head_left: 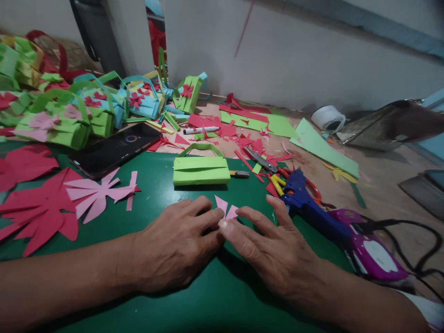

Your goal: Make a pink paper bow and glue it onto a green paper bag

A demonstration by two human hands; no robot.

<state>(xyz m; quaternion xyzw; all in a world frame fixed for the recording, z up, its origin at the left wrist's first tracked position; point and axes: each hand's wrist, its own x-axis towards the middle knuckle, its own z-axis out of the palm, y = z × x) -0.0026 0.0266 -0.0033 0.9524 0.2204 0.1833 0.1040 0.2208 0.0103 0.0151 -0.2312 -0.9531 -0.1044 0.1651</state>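
Note:
A small pink paper flower [229,212] with pointed petals shows between my fingertips, its lower part hidden behind them. My left hand [176,245] is closed, its curled fingers pinching the flower from the left. From the other side, the thumb and index finger of my right hand [280,249] hold it, while the other fingers spread outward. Just beyond my hands a light green paper handbag [201,171] lies on the green mat [159,314]. A cutter knife [240,174] pokes out from its right side.
Finished paper bags [65,122] crowd the back left, near a phone [118,148]. Red paper flowers [43,203] and a larger pink one [100,192] lie left. Scissors [263,162], a blue glue gun [308,199], a purple corded device [374,254] and paper scraps are at right.

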